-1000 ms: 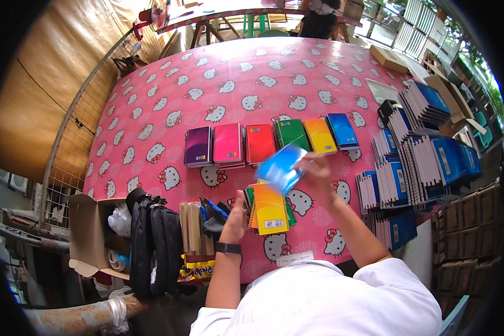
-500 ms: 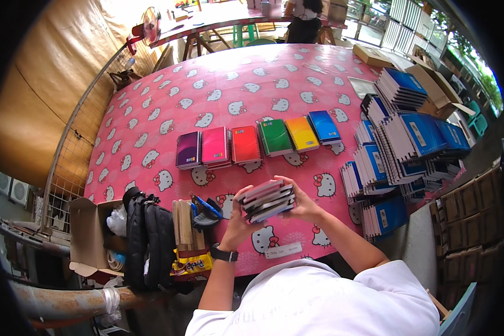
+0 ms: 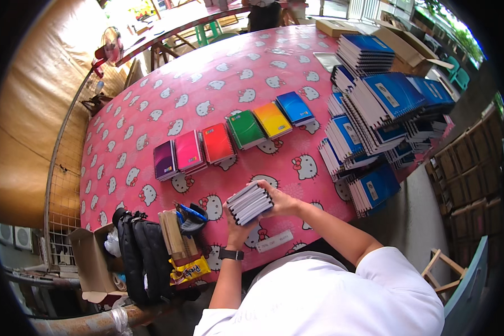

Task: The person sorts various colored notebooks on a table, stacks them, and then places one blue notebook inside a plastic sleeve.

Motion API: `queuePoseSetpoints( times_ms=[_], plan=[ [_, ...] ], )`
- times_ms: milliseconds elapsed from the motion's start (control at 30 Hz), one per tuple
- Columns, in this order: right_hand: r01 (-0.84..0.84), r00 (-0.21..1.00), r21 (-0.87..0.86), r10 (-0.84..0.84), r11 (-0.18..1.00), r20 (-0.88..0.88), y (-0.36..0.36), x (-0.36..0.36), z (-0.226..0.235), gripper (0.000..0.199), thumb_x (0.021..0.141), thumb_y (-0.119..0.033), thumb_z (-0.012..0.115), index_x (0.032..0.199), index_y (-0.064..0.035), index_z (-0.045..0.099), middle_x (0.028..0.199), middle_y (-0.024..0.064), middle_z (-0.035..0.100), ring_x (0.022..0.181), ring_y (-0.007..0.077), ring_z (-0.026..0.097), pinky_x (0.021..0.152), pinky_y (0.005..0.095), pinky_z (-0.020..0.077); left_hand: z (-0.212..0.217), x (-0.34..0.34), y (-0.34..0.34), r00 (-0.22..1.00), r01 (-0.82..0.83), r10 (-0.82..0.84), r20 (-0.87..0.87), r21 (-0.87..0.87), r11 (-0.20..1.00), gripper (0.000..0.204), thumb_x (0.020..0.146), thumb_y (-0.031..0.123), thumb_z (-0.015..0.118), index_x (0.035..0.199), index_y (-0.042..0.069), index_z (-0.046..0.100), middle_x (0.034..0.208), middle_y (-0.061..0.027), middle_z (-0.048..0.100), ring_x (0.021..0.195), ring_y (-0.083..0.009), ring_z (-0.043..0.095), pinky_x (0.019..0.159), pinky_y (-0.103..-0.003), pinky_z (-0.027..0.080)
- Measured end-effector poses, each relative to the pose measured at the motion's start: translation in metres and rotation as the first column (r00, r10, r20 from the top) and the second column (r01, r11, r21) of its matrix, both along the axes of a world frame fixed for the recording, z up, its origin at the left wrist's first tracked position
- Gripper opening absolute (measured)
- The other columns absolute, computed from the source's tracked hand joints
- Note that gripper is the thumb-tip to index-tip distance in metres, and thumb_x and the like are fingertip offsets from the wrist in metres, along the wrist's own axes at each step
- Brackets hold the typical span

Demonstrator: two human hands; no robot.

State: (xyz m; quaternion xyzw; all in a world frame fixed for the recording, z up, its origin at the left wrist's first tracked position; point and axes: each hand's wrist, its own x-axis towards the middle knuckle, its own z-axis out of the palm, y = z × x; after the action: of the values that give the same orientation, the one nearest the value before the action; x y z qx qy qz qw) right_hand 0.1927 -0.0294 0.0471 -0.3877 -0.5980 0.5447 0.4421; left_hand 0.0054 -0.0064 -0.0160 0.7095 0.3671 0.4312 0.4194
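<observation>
Head view | a small stack of white-edged spiral notebooks point(image 3: 250, 202) is being gripped from both ends by the left hand point(image 3: 234, 224) and right hand point(image 3: 283, 203), fingers closed around it | it is being held just above the pink cat-patterned tablecloth point(image 3: 151, 112), near the table's front edge, below a row of coloured notebooks point(image 3: 229, 137).

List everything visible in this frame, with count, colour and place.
spiral notebooks in a row: six, purple, pink, red, green, yellow, blue, mid table
stack of spiral notebooks: one, white edges showing, held in both hands
blue-covered notebook piles: many, blue, right side of table
pink cartoon-cat tablecloth: one, covers table
black bag: one, near left edge of table
cardboard box: one, brown, lower left
white label strip: one, near edge of table
black wristwatch: one, left wrist
left hand: grips stack from the left
right hand: grips stack from the right
</observation>
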Motion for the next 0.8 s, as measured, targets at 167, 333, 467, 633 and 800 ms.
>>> queuePoseSetpoints(
  times_ms=[167,333,467,633,800],
  plan=[
    [0.060,0.994,0.061,-0.065,0.996,0.082,-0.014,0.006,0.013,0.089,0.056,-0.002,0.079,0.131,-0.0090,0.031,0.118,0.0086,0.046,0.117,0.0214,0.042,0.102,0.0343,0.0337,0.025,0.010,-0.010,1.000,0.005,-0.003,-0.024,0.052,0.999,0.085,0.050,0.007,0.084,0.116,0.010,0.030,0.116,-0.0085,0.039,0.112,-0.0219,0.042,0.097,-0.035,0.037],
    [0.072,0.995,0.128,-0.080,0.989,0.058,-0.013,0.023,0.016,0.087,0.056,-0.001,0.077,0.132,-0.0153,0.037,0.118,0.0065,0.051,0.114,0.0187,0.048,0.099,0.0317,0.0380,0.013,0.018,-0.008,0.985,-0.016,0.046,0.167,-0.177,0.984,0.083,0.051,0.006,0.083,0.114,0.011,0.030,0.111,-0.0073,0.039,0.105,-0.0206,0.043,0.094,-0.034,0.038],
    [0.059,0.997,-0.009,-0.058,0.998,0.052,-0.013,0.001,0.023,0.084,0.057,-0.004,0.078,0.130,-0.0106,0.036,0.119,0.0085,0.049,0.115,0.0201,0.047,0.099,0.0333,0.0373,-0.027,-0.004,0.005,0.960,-0.013,0.094,0.262,-0.295,0.955,0.084,0.050,0.008,0.084,0.115,0.010,0.031,0.111,-0.0072,0.038,0.102,-0.0197,0.043,0.091,-0.033,0.038],
    [0.194,0.939,0.146,-0.227,0.970,0.257,-0.010,0.012,0.009,0.082,0.055,-0.011,0.081,0.124,-0.0084,0.036,0.119,0.0126,0.046,0.117,0.0270,0.043,0.100,0.0366,0.0354,-0.010,-0.002,0.015,0.962,0.133,-0.100,-0.253,0.115,0.984,0.072,0.056,0.015,0.082,0.113,0.006,0.038,0.106,-0.0083,0.044,0.098,-0.0202,0.046,0.088,-0.034,0.040],
    [0.206,0.952,0.140,-0.231,0.969,0.200,-0.027,0.038,-0.007,0.086,0.055,-0.017,0.082,0.127,-0.0068,0.035,0.120,0.0164,0.045,0.117,0.0309,0.043,0.100,0.0384,0.0351,0.008,0.029,-0.005,0.986,0.141,-0.137,-0.091,0.036,0.989,0.069,0.059,0.018,0.082,0.113,0.002,0.042,0.101,-0.0096,0.056,0.094,-0.0235,0.056,0.084,-0.037,0.044]
  ],
)
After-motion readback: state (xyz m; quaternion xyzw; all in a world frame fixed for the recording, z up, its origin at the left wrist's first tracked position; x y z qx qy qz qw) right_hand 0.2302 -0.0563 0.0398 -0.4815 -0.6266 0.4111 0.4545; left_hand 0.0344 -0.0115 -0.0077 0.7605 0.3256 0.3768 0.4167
